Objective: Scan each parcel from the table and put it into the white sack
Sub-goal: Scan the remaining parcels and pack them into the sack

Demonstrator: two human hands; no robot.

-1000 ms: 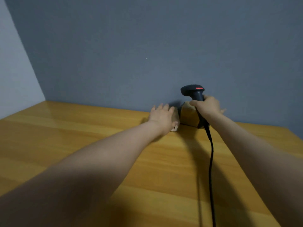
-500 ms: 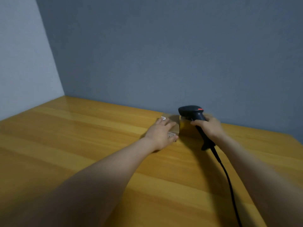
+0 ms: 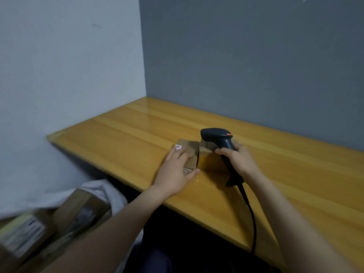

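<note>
- Since the earlier frames the view had swung left and down, bringing a white sack (image 3: 110, 194) into sight below the table (image 3: 137, 131).
- Glossy yellow planks filled a corner between matte grey walls (image 3: 246, 56).
- Left hand (image 3: 175, 172) lay flat, fingers straight, on a thin cardboard parcel (image 3: 190, 152) mid-table; a taller second parcel (image 3: 210, 160) touched it.
- Right hand (image 3: 238, 160) gripped a black scanner (image 3: 218, 137), its cable (image 3: 252, 219) trailing off the near edge.
- Blurred brown cartons (image 3: 78, 209) lay in the sack.

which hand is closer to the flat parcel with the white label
Left. The left hand rests on top of the flat parcel; the right hand is off to its right, gripping the scanner.
</note>
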